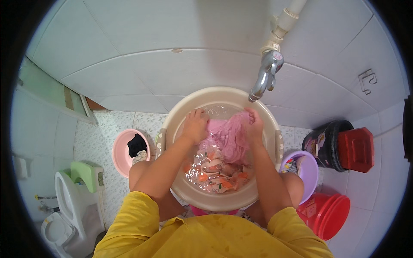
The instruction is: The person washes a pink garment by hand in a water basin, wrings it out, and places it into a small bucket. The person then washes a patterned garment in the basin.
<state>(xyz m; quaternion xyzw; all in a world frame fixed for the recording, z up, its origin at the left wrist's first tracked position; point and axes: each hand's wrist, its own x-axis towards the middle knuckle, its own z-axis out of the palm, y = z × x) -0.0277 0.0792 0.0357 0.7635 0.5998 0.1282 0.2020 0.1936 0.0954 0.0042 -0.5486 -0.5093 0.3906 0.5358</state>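
Left hand (pixel 195 127) half-curled, grip unclear; right hand (pixel 254 124) closed on rumpled pink cloth (pixel 232 139).

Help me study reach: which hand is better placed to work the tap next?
Probably the right hand: the tap hangs on its side, nearer than to the left hand. It seems to grip the pink cloth, though.

Cream basin (pixel 215 201) in front of me, water (pixel 217 111) inside. My right fingers (pixel 254 113) grip pink cloth (pixel 230 133); my left fingers (pixel 198 112) at its left edge, grip unclear. Orange-patterned cloth (pixel 219 172) in the water, nearer me. Chrome tap (pixel 266 75) over far rim. Left: pink tub (pixel 121 160), dark cloth (pixel 137 145) inside. Right: purple basin (pixel 310 182), red bucket (pixel 331 217).
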